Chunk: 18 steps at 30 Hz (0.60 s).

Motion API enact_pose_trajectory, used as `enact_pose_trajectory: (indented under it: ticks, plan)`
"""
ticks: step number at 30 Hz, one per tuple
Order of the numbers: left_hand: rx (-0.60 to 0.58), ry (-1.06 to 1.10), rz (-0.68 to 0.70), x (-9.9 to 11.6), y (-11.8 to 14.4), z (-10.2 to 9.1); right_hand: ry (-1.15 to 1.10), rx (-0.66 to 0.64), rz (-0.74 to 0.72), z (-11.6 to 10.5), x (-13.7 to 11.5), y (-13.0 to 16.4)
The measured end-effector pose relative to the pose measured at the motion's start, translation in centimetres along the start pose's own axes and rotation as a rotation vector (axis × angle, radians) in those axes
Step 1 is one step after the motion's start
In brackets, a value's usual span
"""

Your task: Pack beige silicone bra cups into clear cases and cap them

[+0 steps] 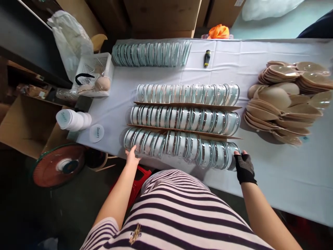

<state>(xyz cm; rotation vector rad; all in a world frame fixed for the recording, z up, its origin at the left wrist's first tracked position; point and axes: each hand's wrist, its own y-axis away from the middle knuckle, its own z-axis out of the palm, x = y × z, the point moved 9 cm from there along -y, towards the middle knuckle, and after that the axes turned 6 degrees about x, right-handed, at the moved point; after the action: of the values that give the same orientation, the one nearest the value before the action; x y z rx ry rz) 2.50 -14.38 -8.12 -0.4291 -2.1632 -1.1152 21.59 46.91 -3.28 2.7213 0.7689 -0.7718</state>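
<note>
Three rows of clear round plastic shells with pale bands inside stand on edge across the white table. My bare left hand (132,157) grips the left end of the nearest row (170,145), thumb on its front side. At the row's right end, my right hand (245,166) in a black fingerless mesh glove has its fingertips against the last shell. Thus the row lies between both hands, slightly bowed. Cardboard strips separate it from the middle row (182,119) and the middle row from the far row (187,94). Some of my fingers are hidden behind the shells.
Another row of clear shells (151,54) lies at the back, near a black-and-yellow tool handle (207,58). Beige moulded cups (283,104) are stacked at right. Leftward are a white basket (110,74), white round stacks (70,119) and a fan (58,166).
</note>
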Motion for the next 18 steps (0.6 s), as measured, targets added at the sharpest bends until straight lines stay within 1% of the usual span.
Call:
enact_pose_trajectory:
  ticks: [1, 2, 3, 4, 5, 6, 7, 8, 10, 11, 12, 13, 15, 16, 17, 18]
  plan:
    - [0.072, -0.078, 0.142, 1.1, 0.2, -0.7, 0.001, 0.078, -0.054, -1.2, -1.8, 0.0]
    - [0.141, -0.162, 0.332, 3.0, 0.7, -1.2, 0.009, 0.142, -0.200, -2.1, -4.7, 0.0]
    - [0.188, -0.247, 0.549, 5.3, 1.7, -0.9, 0.021, 0.171, -0.392, -2.5, -8.4, 0.2]
    - [0.196, -0.334, 0.769, 7.6, 3.0, 0.1, 0.039, 0.142, -0.601, -2.0, -12.4, 0.6]
    - [0.163, -0.424, 0.969, 9.7, 4.6, 1.9, 0.065, 0.094, -0.771, -1.1, -16.2, 0.7]
    - [0.101, -0.517, 1.139, 11.3, 6.3, 4.3, 0.096, 0.035, -0.886, 0.2, -19.6, 0.4]
    - [0.025, -0.610, 1.278, 12.6, 8.0, 6.9, 0.121, 0.000, -0.969, 1.4, -22.9, -0.2]
    - [-0.054, -0.705, 1.389, 13.4, 9.7, 9.5, 0.144, -0.018, -1.025, 2.6, -25.9, -1.1]
    - [-0.245, -0.898, 1.536, 14.0, 12.5, 14.4, 0.178, -0.039, -1.059, 5.0, -30.9, -3.3]
    - [-0.361, -1.003, 1.570, 13.7, 13.5, 16.6, 0.201, -0.067, -1.042, 6.3, -32.6, -4.4]
    - [-0.443, -1.111, 1.556, 13.4, 13.9, 18.3, 0.234, -0.125, -1.011, 7.8, -33.8, -5.7]
    - [-0.458, -1.127, 1.538, 13.8, 14.0, 19.3, 0.294, -0.223, -0.969, 9.6, -34.3, -6.9]
    - [-0.387, -1.096, 1.507, 15.5, 13.4, 19.9, 0.447, -0.500, -0.834, 13.5, -33.9, -9.4]
    - [-0.358, -1.048, 1.541, 16.4, 13.4, 19.7, 0.456, -0.546, -0.815, 14.3, -34.3, -10.4]
    - [-0.319, -0.981, 1.609, 17.5, 13.5, 19.0, 0.431, -0.526, -0.816, 14.5, -35.0, -11.3]
    - [-0.274, -0.911, 1.683, 18.6, 13.9, 17.9, 0.354, -0.467, -0.860, 13.8, -36.3, -11.6]
